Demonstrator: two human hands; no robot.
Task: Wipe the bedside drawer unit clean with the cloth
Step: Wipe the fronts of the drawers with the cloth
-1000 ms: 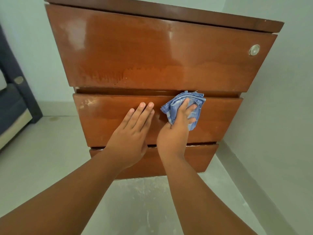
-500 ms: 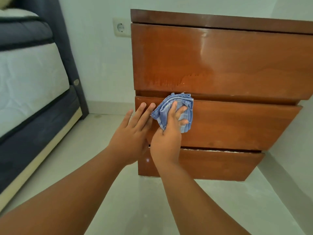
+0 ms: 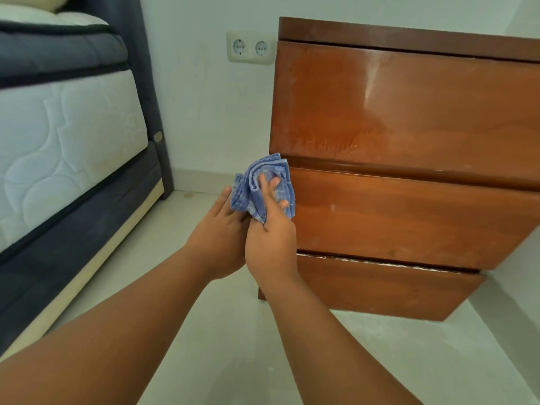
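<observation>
A glossy brown wooden drawer unit [image 3: 409,118] with three drawer fronts stands on the floor at the right. A crumpled blue checked cloth [image 3: 254,182] sits at the left edge of the middle drawer [image 3: 409,220]. My right hand [image 3: 270,229] grips the cloth with fingers spread over it. Just to its left, my left hand [image 3: 217,235] reaches under the cloth's left side, fingers touching it; whether it grips the cloth is hidden. The top drawer front shows dull smeared patches.
A bed [image 3: 64,135] with a white quilted mattress and dark blue frame fills the left side. A double wall socket [image 3: 250,48] sits on the white wall between bed and unit. Pale tiled floor [image 3: 233,331] lies beneath my arms; a wall closes in at the right.
The cloth and my right hand slid left along the middle drawer to its left edge. My left hand left the drawer front and came under the cloth. My view swung left, showing the bed.
</observation>
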